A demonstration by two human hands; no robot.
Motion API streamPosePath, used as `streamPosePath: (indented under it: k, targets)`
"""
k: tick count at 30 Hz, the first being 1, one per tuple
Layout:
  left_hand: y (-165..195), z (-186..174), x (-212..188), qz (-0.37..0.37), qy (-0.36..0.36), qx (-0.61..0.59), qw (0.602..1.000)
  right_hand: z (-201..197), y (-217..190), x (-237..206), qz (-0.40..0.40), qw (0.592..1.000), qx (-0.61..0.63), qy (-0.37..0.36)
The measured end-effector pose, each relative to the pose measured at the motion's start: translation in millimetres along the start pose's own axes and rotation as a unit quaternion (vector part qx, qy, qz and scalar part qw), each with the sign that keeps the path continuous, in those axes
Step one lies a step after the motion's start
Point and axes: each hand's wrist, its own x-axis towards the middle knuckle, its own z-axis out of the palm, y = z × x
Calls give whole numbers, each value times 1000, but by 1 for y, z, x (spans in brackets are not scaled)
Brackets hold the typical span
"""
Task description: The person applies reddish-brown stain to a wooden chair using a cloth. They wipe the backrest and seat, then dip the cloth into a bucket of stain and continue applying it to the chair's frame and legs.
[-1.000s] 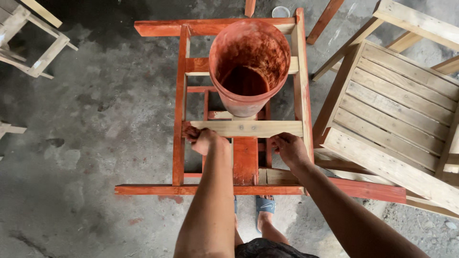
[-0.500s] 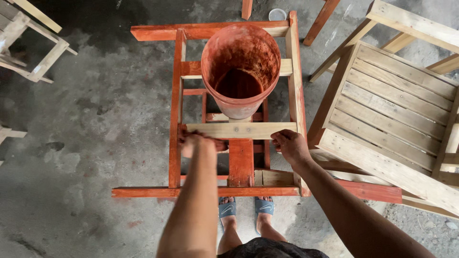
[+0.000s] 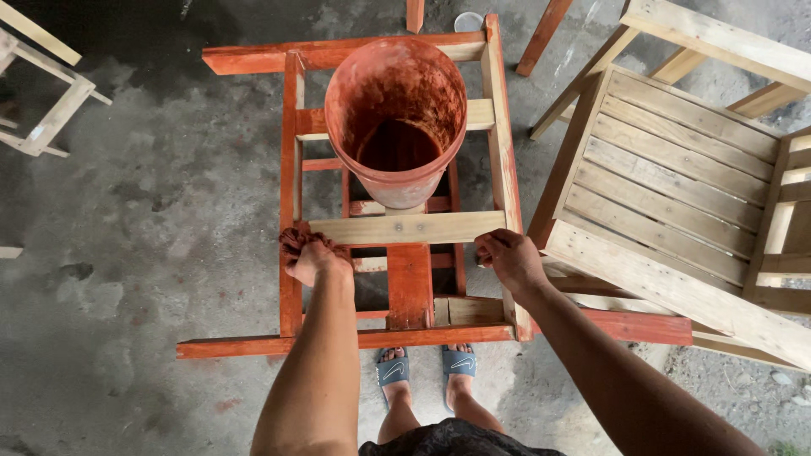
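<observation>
Concrete floor [image 3: 135,211] below; both my left hand [image 3: 314,256] and right hand [image 3: 507,257] grip the bare slat [image 3: 407,227], seemingly unpainted, frame [image 3: 291,152] mostly red.

Bucket [image 3: 396,118] sat on frame [image 3: 291,127], beyond the fingers [image 3: 297,241]; crossbar [image 3: 407,227] lay between them; slatted chair [image 3: 676,186] stood right.
</observation>
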Motion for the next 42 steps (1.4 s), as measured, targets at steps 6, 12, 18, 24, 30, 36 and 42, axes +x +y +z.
streamPosePath:
  k: [6, 12, 18, 24, 30, 36, 42]
  targets:
    - [1, 13, -25, 19, 8, -40, 999, 6, 8, -2, 0, 1000, -5, -14]
    - [-39, 28, -67, -13, -12, -176, 984, 25, 0, -5, -12, 999, -6, -36]
    - [-96, 16, -102, 80, -135, -242, 958, 5, -16, -13, -16, 1000, -11, -18]
    - [-154, 21, -124, -70, -60, -231, 969, -24, -8, -11, -18, 1000, 3, 12]
    - [-162, 24, -139, -81, -4, -77, 994, -21, -4, -6, 2, 1000, 17, 12]
    - [-114, 23, -132, 0, -4, 52, 999, -28, -25, -7, 5, 999, -19, 37]
    - [-141, 29, -155, 45, 36, 129, 990, -45, -30, -4, -9, 999, 11, 52]
